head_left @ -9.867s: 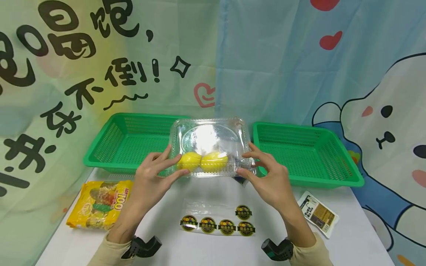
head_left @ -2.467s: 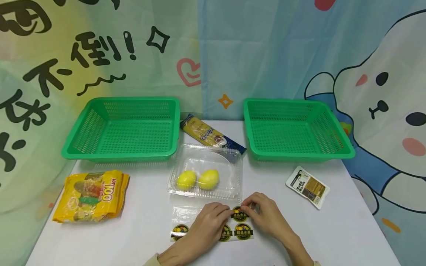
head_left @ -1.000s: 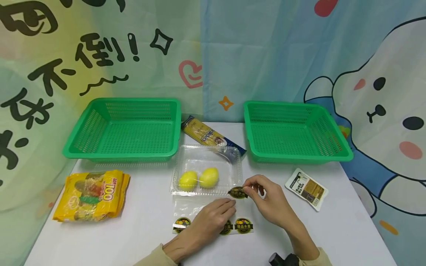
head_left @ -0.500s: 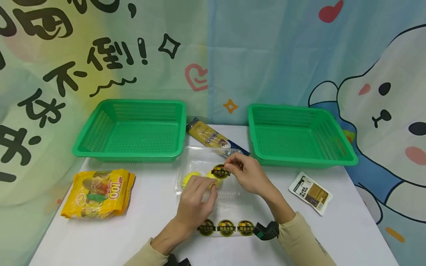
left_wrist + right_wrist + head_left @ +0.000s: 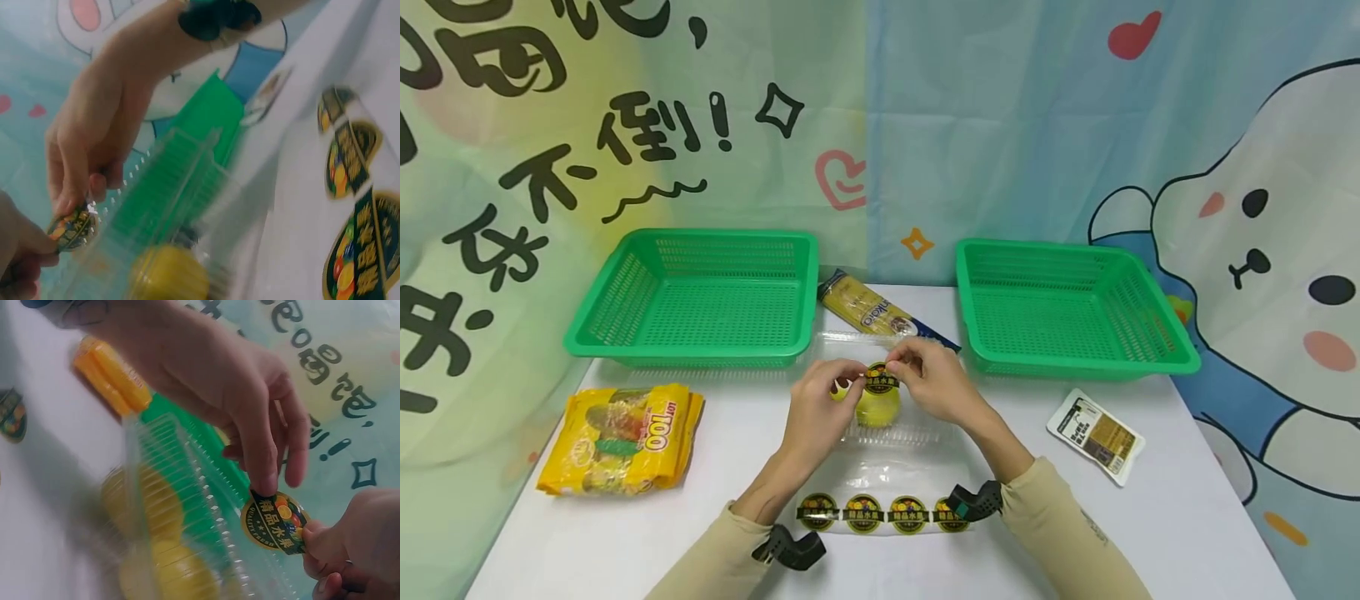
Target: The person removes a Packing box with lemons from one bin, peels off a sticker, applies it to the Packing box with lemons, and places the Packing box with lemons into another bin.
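A round black-and-gold fruit sticker is stretched between both hands, above a clear plastic clamshell box. My left hand pinches its left edge with thumb and forefinger. At the opposite edge, the right hand pinches it; the right wrist view shows the sticker held by both hands beside the lid. Inside the box lie yellow lemons, partly hidden by the left hand. Nearer the person, a clear sticker sheet bears a row of several matching stickers.
Two green baskets stand at the back, one left and one right. A pasta packet lies between them, behind the box. A yellow candy bag sits at left, a small white-and-brown pouch at right.
Earlier both hands held the box; it now rests on the table. The right hand peeled a sticker off the sheet and raised it over the box, where the left hand has joined it.
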`<state>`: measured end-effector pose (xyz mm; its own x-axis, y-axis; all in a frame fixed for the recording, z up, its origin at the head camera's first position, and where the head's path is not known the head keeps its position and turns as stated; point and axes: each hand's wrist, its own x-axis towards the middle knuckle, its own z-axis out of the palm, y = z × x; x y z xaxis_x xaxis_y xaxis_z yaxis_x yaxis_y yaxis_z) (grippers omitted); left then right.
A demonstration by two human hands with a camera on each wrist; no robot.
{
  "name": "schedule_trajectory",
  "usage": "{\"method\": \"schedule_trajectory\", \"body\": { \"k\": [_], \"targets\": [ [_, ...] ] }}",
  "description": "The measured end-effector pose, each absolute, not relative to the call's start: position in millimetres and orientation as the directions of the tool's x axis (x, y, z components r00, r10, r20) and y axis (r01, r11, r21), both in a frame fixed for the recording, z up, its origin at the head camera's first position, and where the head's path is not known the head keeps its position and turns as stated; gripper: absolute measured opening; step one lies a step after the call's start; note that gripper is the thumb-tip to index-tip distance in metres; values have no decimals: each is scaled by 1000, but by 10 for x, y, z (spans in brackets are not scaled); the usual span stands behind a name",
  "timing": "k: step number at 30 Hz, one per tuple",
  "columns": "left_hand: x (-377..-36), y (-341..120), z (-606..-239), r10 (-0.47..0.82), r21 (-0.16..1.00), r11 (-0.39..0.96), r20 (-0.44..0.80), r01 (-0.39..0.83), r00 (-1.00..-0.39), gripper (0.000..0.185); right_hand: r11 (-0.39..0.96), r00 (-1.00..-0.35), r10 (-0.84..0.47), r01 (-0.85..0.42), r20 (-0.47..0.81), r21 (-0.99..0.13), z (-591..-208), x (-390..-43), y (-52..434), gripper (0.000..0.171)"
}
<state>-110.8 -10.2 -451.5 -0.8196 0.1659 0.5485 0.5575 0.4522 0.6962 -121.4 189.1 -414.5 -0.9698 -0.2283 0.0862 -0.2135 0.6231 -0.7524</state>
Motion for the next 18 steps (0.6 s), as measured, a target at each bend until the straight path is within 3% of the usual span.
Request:
{"method": "schedule_trajectory", "body": {
  "k": [10,18],
  "targets": [
    [-1199,-85,-4625,161,651,546,535,527,-829,18,693,-973,-207,-218,100,-687,-4303,-1327,1789,5],
    [-1205,-67,-4631,187,561,608,586,562,-788,13,757,-976,-186,-218,117,-616,-4350,-1343,1740,5]
  ]
}}
